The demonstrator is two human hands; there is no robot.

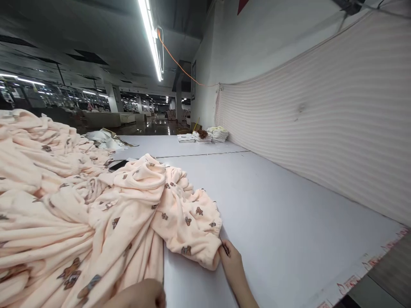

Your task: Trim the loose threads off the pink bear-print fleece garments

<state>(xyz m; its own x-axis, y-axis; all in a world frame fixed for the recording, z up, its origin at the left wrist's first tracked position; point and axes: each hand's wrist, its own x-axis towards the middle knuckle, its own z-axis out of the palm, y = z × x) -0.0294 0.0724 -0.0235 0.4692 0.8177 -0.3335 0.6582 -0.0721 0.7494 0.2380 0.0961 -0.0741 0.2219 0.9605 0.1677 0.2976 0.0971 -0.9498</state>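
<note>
A peach-coloured fleece garment (189, 218) with a small brown bear print lies on the pale table, its gathered cuff pointing right. Beside that cuff is my right hand (231, 259), closed around a small, thin dark tool (225, 248) whose kind is hard to make out. The fingertips are at the cuff's edge. My left hand (146, 294) is at the bottom of the view, over the near folds, with its fingers curled in. What it holds, if anything, is hidden.
More of the printed fleece (38, 158) is heaped on the left. A dark flat object (118, 166) lies partly behind the garment. Farther back are white cloth (105, 139) and stacked folded pieces (218, 134). A striped cloth (305, 115) hangs along the wall at right.
</note>
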